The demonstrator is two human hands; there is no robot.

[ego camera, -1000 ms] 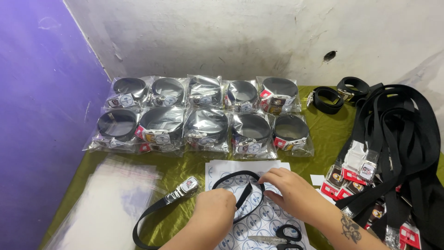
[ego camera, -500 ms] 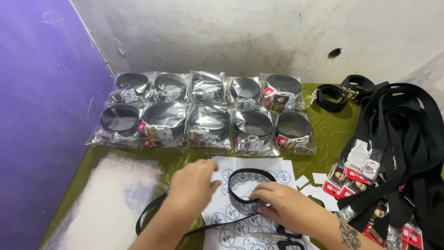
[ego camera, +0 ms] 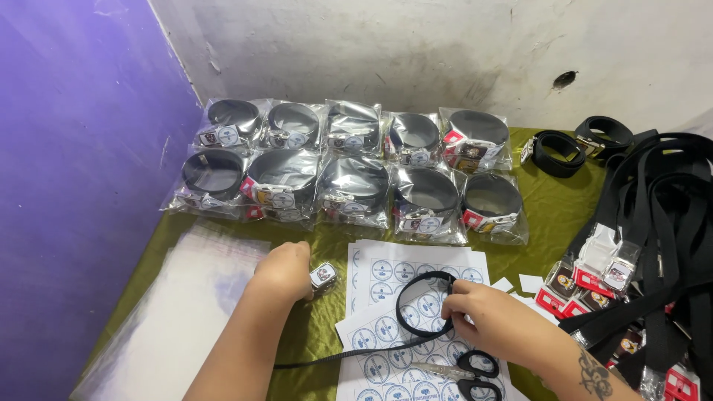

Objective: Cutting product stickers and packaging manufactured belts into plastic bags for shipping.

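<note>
Belts: 10 bagged in 2 rows of 5. L hand closed on belt buckle, R hand pinching black belt loop over 1 sticker sheet stack; 1 pr scissors. Green cloth, purple + grey walls.

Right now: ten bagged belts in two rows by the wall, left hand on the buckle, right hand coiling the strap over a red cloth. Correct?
One thing is off: the cloth is olive green, not red, as the head view shows. The rest holds: ten bagged belts in two rows by the wall, left hand on the buckle, right hand coiling the strap.
</note>
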